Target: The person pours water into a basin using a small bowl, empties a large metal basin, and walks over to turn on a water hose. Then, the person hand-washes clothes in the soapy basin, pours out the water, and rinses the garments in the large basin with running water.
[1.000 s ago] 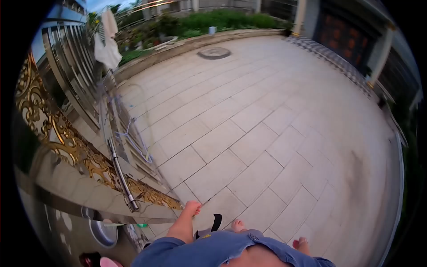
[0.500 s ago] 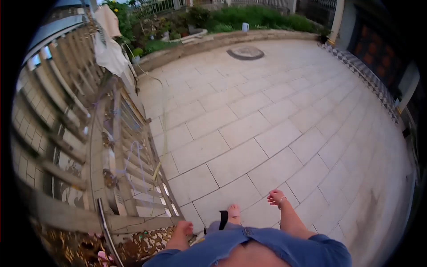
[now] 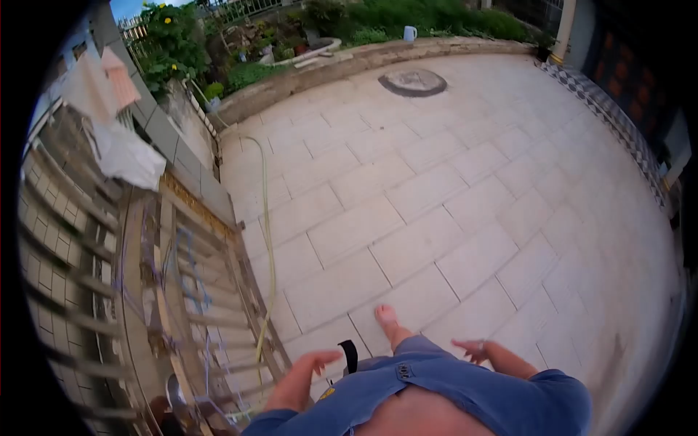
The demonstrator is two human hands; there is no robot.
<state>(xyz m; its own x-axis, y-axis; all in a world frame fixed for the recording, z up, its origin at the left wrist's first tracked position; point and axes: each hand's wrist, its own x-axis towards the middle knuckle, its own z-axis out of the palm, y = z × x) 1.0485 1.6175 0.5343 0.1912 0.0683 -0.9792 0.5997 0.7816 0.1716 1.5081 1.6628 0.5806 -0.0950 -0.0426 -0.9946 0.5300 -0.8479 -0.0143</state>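
My left hand (image 3: 318, 360) is low in the view, left of my body. Its fingers are loosely stretched with nothing visible in them. The fingertips come close to a black strap (image 3: 350, 356) at my waist; I cannot tell whether they touch it. On the other side, my right hand (image 3: 472, 350) hangs above the tiles, fingers apart and holding nothing I can see. Between them are my blue top (image 3: 451, 378) and a bare foot (image 3: 385, 315) stepping forward on the paving.
A slatted gate (image 3: 240, 291) runs along the left, with a yellow-green hose (image 3: 266, 240) beside it. Cloths (image 3: 127, 156) hang at its far end. Ahead lie a round cover (image 3: 413, 82), a low garden wall (image 3: 305, 78) and a light mug (image 3: 410, 33). Checkered edging (image 3: 607, 109) borders the right.
I have moved forward along the gate, and the hanging cloths are nearer. My left hand has swung forward and up toward the strap; the right has dropped back closer to my body.
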